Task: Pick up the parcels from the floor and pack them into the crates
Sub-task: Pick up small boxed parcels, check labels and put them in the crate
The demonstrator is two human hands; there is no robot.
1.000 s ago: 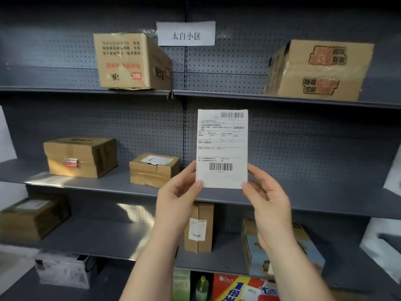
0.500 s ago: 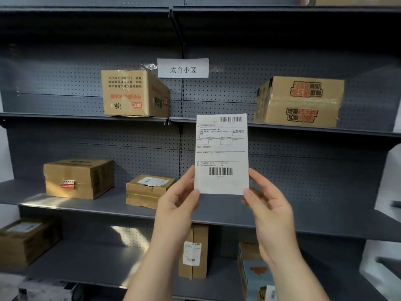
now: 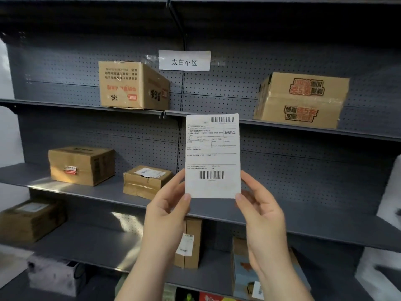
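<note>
Shelving: grey metal unit (image 3: 303,222), perforated back panel (image 3: 303,170).
Sign: white paper label (image 3: 184,61), taped high.
Walls: white.

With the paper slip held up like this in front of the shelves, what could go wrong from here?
1. The white paper shipping slip is pinched only at its bottom corners by the left hand and right hand; it may bend or slip.
2. Both hands are occupied, so no parcel can be lifted yet.
3. The brown cardboard box on the upper right shelf sits tilted and might slide.
</note>
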